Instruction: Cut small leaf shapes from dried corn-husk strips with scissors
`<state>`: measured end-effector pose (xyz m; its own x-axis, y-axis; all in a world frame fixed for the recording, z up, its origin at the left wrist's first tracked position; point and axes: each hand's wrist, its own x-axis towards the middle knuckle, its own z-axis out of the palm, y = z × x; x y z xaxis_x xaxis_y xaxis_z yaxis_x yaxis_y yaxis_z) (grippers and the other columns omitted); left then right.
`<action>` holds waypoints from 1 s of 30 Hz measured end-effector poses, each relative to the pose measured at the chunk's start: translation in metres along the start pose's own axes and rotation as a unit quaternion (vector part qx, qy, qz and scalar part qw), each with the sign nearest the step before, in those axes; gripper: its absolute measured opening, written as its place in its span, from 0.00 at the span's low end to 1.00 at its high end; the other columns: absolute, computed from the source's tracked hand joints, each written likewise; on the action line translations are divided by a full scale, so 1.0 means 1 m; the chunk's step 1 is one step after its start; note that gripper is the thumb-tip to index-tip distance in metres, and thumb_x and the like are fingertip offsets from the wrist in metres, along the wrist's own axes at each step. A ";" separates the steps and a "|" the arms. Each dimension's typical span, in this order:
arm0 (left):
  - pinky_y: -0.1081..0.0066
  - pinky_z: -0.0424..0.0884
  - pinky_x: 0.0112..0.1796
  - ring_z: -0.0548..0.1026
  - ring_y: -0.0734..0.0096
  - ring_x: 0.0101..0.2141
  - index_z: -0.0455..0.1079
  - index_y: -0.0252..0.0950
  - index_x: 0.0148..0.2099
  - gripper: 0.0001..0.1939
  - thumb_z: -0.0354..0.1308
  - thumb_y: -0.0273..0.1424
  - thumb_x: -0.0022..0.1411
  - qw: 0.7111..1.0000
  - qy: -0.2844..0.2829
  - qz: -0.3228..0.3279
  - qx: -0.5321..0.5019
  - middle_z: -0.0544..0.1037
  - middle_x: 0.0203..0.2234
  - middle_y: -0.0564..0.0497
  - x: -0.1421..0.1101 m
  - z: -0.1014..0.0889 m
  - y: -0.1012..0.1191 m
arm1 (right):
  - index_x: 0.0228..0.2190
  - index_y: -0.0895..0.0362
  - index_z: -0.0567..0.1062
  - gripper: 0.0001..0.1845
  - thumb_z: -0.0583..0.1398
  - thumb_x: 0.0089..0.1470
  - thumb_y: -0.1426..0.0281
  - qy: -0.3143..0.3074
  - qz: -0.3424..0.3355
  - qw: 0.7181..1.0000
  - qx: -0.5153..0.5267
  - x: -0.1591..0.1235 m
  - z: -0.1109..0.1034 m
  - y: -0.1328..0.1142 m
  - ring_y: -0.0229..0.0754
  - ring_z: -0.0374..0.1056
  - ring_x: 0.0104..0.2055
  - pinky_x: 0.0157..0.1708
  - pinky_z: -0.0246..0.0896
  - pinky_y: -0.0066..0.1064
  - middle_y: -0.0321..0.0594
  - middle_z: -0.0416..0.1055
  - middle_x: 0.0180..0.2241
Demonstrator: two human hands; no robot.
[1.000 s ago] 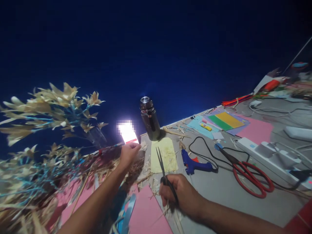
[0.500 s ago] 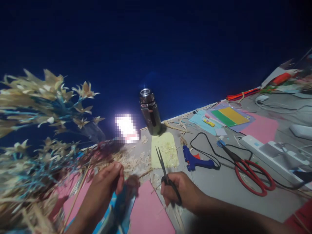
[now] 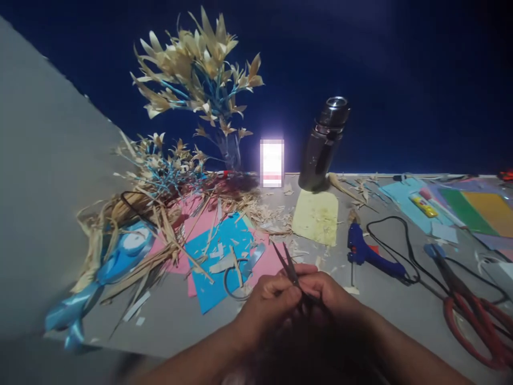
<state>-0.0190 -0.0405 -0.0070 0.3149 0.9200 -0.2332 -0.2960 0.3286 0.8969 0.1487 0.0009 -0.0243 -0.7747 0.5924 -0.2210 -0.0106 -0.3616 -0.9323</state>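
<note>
My left hand (image 3: 270,299) and my right hand (image 3: 326,291) are together near the table's front edge. Between them is a small pair of dark scissors (image 3: 292,272), blades slightly apart and pointing up and left. The left thumb presses against the scissors near the pivot, with its fingers curled. My right hand is closed around the handle side, and shadow hides most of the handles. Beyond the hands lie a blue sheet (image 3: 196,283) and pink paper (image 3: 264,270), with pale scraps and a silvery ring on them. A yellow sheet (image 3: 316,216) lies farther back.
A blue glue gun (image 3: 374,256) with its cord and large red-handled scissors (image 3: 467,315) lie right. A dark flask (image 3: 320,149) stands behind, beside a bright blurred-out screen (image 3: 272,163). Husk flowers (image 3: 200,69), dry husks (image 3: 100,230) and a blue foil balloon (image 3: 124,254) occupy the left.
The view has swung left. My hands, apart before with the scissors in the right one, are now together, and the left hand touches the scissors.
</note>
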 end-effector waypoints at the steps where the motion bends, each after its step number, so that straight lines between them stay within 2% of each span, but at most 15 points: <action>1: 0.58 0.71 0.48 0.74 0.44 0.53 0.85 0.37 0.34 0.20 0.65 0.49 0.57 1.000 0.005 -0.007 -0.009 0.77 0.54 0.37 0.001 0.002 0.000 | 0.28 0.61 0.78 0.17 0.69 0.49 0.59 -0.013 0.010 1.000 0.008 0.000 -0.003 0.001 0.40 0.67 0.31 0.33 0.63 0.30 0.38 0.70 0.28; 3: 0.58 0.73 0.44 0.77 0.46 0.47 0.84 0.35 0.37 0.23 0.64 0.51 0.57 1.000 0.017 -0.017 -0.011 0.78 0.53 0.36 0.002 0.006 0.003 | 0.28 0.61 0.78 0.17 0.68 0.51 0.58 -0.022 0.008 1.000 0.012 0.001 -0.009 0.004 0.38 0.66 0.29 0.32 0.63 0.29 0.37 0.70 0.27; 5: 0.59 0.73 0.41 0.79 0.50 0.42 0.82 0.36 0.47 0.26 0.61 0.52 0.59 0.999 0.031 -0.011 0.019 0.80 0.49 0.36 -0.001 0.006 0.008 | 0.26 0.60 0.77 0.19 0.69 0.48 0.56 -0.020 0.005 1.000 0.022 0.002 -0.014 0.008 0.37 0.65 0.27 0.29 0.62 0.27 0.36 0.70 0.24; 7: 0.60 0.73 0.42 0.79 0.54 0.41 0.79 0.37 0.52 0.25 0.58 0.49 0.63 0.992 0.063 0.032 0.109 0.82 0.44 0.39 -0.010 -0.004 0.017 | 0.26 0.61 0.77 0.22 0.73 0.40 0.56 -0.010 0.016 0.998 0.060 0.002 -0.019 0.013 0.36 0.63 0.24 0.24 0.58 0.25 0.36 0.70 0.22; 8: 0.61 0.72 0.42 0.78 0.55 0.41 0.79 0.38 0.49 0.20 0.58 0.45 0.65 0.977 0.093 0.065 0.181 0.82 0.42 0.41 -0.016 -0.014 0.022 | 0.27 0.61 0.77 0.23 0.74 0.37 0.56 -0.002 0.024 0.996 0.082 0.002 -0.021 0.015 0.35 0.63 0.23 0.22 0.56 0.25 0.37 0.71 0.22; 10: 0.62 0.70 0.42 0.77 0.58 0.39 0.79 0.38 0.35 0.12 0.57 0.36 0.66 0.901 0.161 0.146 0.376 0.81 0.32 0.45 -0.030 -0.042 0.030 | 0.29 0.62 0.78 0.23 0.74 0.37 0.58 0.013 0.030 0.993 0.110 0.002 -0.024 0.019 0.37 0.65 0.23 0.22 0.57 0.25 0.39 0.73 0.23; 12: 0.60 0.69 0.42 0.75 0.58 0.38 0.78 0.38 0.36 0.08 0.57 0.31 0.65 0.792 0.238 0.184 0.531 0.80 0.32 0.45 -0.042 -0.077 0.033 | 0.28 0.62 0.78 0.19 0.73 0.40 0.60 0.019 0.023 0.993 0.115 0.002 -0.026 0.022 0.38 0.67 0.25 0.25 0.60 0.26 0.41 0.74 0.24; 14: 0.58 0.69 0.40 0.74 0.55 0.37 0.78 0.36 0.38 0.10 0.55 0.28 0.65 0.700 0.247 0.194 0.641 0.79 0.33 0.42 -0.051 -0.108 0.030 | 0.27 0.62 0.78 0.17 0.72 0.43 0.61 0.021 0.017 0.992 0.120 0.003 -0.027 0.025 0.39 0.68 0.26 0.26 0.62 0.28 0.42 0.74 0.24; 16: 0.57 0.69 0.38 0.73 0.53 0.37 0.78 0.35 0.42 0.11 0.54 0.27 0.65 0.648 0.225 0.176 0.706 0.78 0.34 0.41 -0.053 -0.130 0.021 | 0.27 0.61 0.78 0.15 0.71 0.43 0.62 0.035 0.019 0.991 0.127 0.004 -0.029 0.028 0.39 0.68 0.25 0.25 0.61 0.27 0.41 0.74 0.24; 18: 0.56 0.70 0.38 0.72 0.52 0.37 0.78 0.34 0.44 0.11 0.55 0.28 0.65 0.632 0.212 0.166 0.727 0.77 0.35 0.40 -0.051 -0.141 0.012 | 0.29 0.61 0.79 0.15 0.72 0.43 0.64 0.059 0.021 0.989 0.133 0.003 -0.031 0.032 0.37 0.66 0.24 0.24 0.59 0.26 0.39 0.73 0.23; 21: 0.56 0.69 0.40 0.73 0.52 0.38 0.78 0.34 0.42 0.11 0.55 0.30 0.65 0.651 0.234 0.166 0.703 0.78 0.35 0.40 -0.048 -0.140 0.006 | 0.31 0.60 0.78 0.20 0.75 0.39 0.62 0.085 0.001 0.987 0.139 0.002 -0.034 0.034 0.36 0.64 0.24 0.24 0.57 0.25 0.37 0.72 0.23; 24: 0.55 0.68 0.44 0.73 0.52 0.39 0.78 0.36 0.38 0.11 0.54 0.33 0.65 0.707 0.312 0.164 0.614 0.79 0.35 0.42 -0.047 -0.130 0.017 | 0.32 0.60 0.77 0.27 0.76 0.36 0.55 0.091 -0.023 0.986 0.138 0.002 -0.037 0.032 0.35 0.61 0.24 0.23 0.53 0.26 0.36 0.71 0.23; 27: 0.63 0.68 0.37 0.74 0.60 0.32 0.75 0.37 0.34 0.11 0.59 0.39 0.63 0.829 0.378 0.084 0.404 0.79 0.29 0.48 -0.043 -0.108 0.035 | 0.33 0.60 0.77 0.33 0.76 0.33 0.49 0.110 -0.038 0.986 0.119 0.004 -0.035 0.025 0.35 0.59 0.24 0.23 0.50 0.26 0.37 0.71 0.24; 29: 0.69 0.66 0.28 0.69 0.69 0.23 0.71 0.38 0.31 0.13 0.61 0.41 0.61 0.919 0.333 0.024 0.210 0.74 0.20 0.53 -0.034 -0.088 0.043 | 0.34 0.60 0.77 0.33 0.75 0.34 0.49 0.116 -0.043 0.988 0.089 0.006 -0.030 0.016 0.35 0.60 0.25 0.24 0.51 0.26 0.38 0.72 0.26; 30: 0.72 0.63 0.26 0.65 0.72 0.20 0.70 0.37 0.30 0.13 0.62 0.41 0.59 0.947 0.292 -0.003 0.134 0.72 0.17 0.55 -0.028 -0.076 0.045 | 0.35 0.60 0.77 0.31 0.75 0.35 0.51 0.113 -0.040 0.990 0.068 0.006 -0.027 0.012 0.35 0.60 0.25 0.24 0.52 0.26 0.39 0.73 0.27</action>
<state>-0.1101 -0.0349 0.0113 -0.2606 0.9049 -0.3365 -0.0323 0.3402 0.9398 0.1610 0.0200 -0.0443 -0.6064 0.7641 -0.2200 -0.1636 -0.3906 -0.9059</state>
